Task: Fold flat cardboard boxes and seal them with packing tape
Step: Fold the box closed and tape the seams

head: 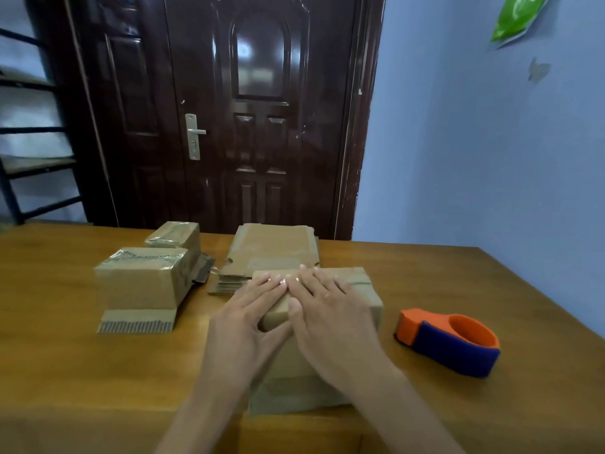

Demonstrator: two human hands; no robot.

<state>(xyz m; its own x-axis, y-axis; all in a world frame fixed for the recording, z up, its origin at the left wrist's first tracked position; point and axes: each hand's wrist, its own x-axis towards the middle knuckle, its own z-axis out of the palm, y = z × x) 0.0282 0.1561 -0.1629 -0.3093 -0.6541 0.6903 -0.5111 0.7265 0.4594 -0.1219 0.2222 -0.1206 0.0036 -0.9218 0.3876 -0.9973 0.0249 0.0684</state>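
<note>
Pressing flat on taped box [366, 299] top — L hand [248, 309] & R hand [327, 309], fingers straight, nothing gripped.

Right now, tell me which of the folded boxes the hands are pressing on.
The box nearest the camera, left of the tape dispenser. Both the left hand and right hand lie flat on it; the two taped boxes further left stand untouched.

1. A box [327, 326] stood at the middle of the table [65, 371], under both hands.
2. A flat stack [271, 253] lay just behind it.
3. Two sealed boxes [144, 280] stood to its left, one behind the other.
4. A tape dispenser [448, 342] lay to its right.
</note>
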